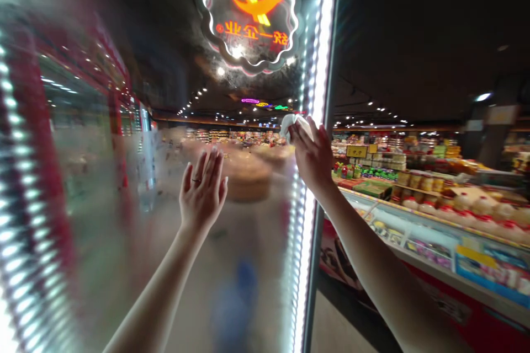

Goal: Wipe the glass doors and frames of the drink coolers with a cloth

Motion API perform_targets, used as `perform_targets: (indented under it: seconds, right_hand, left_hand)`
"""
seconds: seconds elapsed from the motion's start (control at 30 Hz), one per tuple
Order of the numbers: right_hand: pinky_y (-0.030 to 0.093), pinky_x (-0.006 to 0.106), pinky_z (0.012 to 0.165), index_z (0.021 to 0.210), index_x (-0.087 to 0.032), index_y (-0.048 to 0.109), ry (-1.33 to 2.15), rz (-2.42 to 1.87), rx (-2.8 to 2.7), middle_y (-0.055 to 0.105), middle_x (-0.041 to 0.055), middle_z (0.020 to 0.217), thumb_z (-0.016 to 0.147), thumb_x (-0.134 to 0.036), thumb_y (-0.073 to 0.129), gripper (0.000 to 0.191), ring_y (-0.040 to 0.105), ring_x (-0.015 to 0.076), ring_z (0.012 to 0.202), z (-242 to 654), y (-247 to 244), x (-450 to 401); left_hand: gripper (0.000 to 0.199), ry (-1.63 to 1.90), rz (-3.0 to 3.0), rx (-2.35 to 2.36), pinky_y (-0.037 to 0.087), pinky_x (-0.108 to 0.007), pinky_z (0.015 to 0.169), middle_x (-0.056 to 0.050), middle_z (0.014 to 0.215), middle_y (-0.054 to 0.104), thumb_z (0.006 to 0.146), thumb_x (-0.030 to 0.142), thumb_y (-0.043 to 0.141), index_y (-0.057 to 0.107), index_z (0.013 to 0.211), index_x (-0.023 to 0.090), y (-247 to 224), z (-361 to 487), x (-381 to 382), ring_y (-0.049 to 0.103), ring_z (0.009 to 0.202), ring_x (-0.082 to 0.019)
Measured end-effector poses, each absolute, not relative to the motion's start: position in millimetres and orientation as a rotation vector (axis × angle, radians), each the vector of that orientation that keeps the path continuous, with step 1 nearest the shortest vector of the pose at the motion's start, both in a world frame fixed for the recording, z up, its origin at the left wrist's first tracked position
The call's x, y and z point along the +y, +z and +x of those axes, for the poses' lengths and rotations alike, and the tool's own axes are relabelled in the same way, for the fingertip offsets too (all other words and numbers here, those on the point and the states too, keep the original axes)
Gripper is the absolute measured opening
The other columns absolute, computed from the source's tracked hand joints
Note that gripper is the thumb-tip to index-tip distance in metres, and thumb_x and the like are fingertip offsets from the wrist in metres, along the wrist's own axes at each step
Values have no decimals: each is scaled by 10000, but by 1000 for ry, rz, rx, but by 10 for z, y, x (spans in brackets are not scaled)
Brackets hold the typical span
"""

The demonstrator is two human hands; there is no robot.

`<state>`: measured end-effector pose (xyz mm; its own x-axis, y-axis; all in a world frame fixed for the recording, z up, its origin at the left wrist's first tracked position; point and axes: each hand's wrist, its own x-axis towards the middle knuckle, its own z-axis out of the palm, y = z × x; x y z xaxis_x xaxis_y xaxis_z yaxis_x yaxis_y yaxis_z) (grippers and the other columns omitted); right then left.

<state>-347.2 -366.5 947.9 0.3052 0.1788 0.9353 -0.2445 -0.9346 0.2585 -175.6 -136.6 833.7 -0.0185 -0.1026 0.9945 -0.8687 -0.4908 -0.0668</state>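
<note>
A fogged glass door [248,231] stands before me, with a bright strip of lights along its right edge. My left hand [202,187] lies flat against the glass near the middle, fingers stretched out, a ring on one finger and nothing held. Higher up and to the right, my right hand [312,151] presses a white cloth [295,124] to the glass beside the light strip. Part of the cloth is hidden under its fingers. Above both hands glows a round scalloped sign [250,14] with an orange logo, its lettering reversed.
Right of the door, a long chest freezer [414,242] holds packaged goods, with jars and red-capped containers [464,204] stacked behind it. A price sign [356,151] stands further back. Lit red-framed cabinets [116,138] show at the left.
</note>
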Motion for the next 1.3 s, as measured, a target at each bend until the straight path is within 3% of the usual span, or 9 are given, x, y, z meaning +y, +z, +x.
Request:
perform_targets:
  seconds: [0.07, 0.27, 0.5, 0.67, 0.77, 0.9, 1.0, 1.17, 1.3]
  right_hand:
    - [369, 694, 1373, 1710, -362, 480, 1729, 2202, -170, 618, 17, 1660, 1106, -117, 412, 655, 377, 318, 1688, -3486, 9523, -3719]
    - [445, 553, 1368, 1733, -319, 454, 1743, 2241, -130, 572, 38, 1711, 1102, -129, 372, 664, 474, 285, 1636, -3407, 9542, -3666]
    - [547, 624, 1255, 1694, -319, 517, 1976, 2136, -282, 628, 107, 1644, 1114, -167, 394, 612, 577, 347, 1540, -3411, 9191, -3608]
    - [481, 604, 1326, 1746, -340, 425, 1948, 2176, -255, 593, 64, 1688, 1083, -85, 392, 712, 539, 314, 1578, -3286, 9184, -3391]
    - [525, 574, 1290, 1743, -362, 428, 1904, 2179, -252, 588, 56, 1695, 1089, -102, 436, 704, 554, 327, 1570, -3310, 9027, -3314]
    - [568, 627, 1224, 1724, -364, 457, 1978, 2096, -359, 595, 76, 1686, 1104, -107, 409, 673, 605, 360, 1522, -3331, 8907, -3360]
    - [539, 658, 1250, 1709, -390, 473, 2025, 2049, -369, 560, 53, 1715, 1106, -104, 400, 672, 546, 362, 1578, -3262, 8945, -3379]
    - [498, 656, 1303, 1754, -483, 289, 1952, 2142, -170, 481, -26, 1772, 1077, -51, 399, 810, 411, 328, 1670, -3210, 8768, -3358]
    - [492, 647, 1315, 1784, -430, 215, 1962, 2103, -281, 454, 7, 1786, 1064, -40, 400, 839, 410, 335, 1666, -3269, 8601, -3455]
  left_hand:
    - [760, 1563, 1636, -1035, 168, -468, 1453, -39, 1802, 356, 1148, 278, 499, 121, 1805, 328, 8337, -1751, -1360, 356, 1687, -256]
    - [731, 1503, 1668, -1045, 157, -482, 1454, -45, 1806, 348, 1156, 292, 472, 132, 1803, 322, 8331, -1756, -1355, 343, 1693, -261]
    - [713, 1466, 1693, -1049, 163, -467, 1455, -39, 1804, 350, 1161, 301, 454, 141, 1801, 303, 8319, -1784, -1349, 334, 1698, -245]
    - [733, 1418, 1699, -1076, 169, -473, 1453, -35, 1809, 333, 1158, 291, 447, 99, 1802, 313, 8292, -1790, -1326, 334, 1697, -240]
    - [768, 1463, 1709, -1091, 162, -455, 1455, -35, 1801, 353, 1156, 281, 452, 38, 1802, 311, 8225, -1801, -1303, 349, 1690, -226]
    - [801, 1507, 1706, -1120, 154, -436, 1456, -35, 1780, 404, 1151, 273, 473, 4, 1800, 301, 8140, -1810, -1279, 383, 1677, -217]
    - [801, 1482, 1708, -1123, 168, -444, 1454, -36, 1778, 407, 1150, 267, 468, 2, 1800, 307, 8127, -1815, -1270, 387, 1677, -223]
    - [818, 1477, 1687, -1139, 158, -430, 1456, -25, 1781, 403, 1149, 254, 476, -16, 1800, 311, 8140, -1822, -1268, 391, 1675, -217]
    - [812, 1467, 1635, -1152, 154, -435, 1459, -18, 1773, 419, 1145, 245, 492, 24, 1804, 323, 8143, -1816, -1275, 399, 1668, -223]
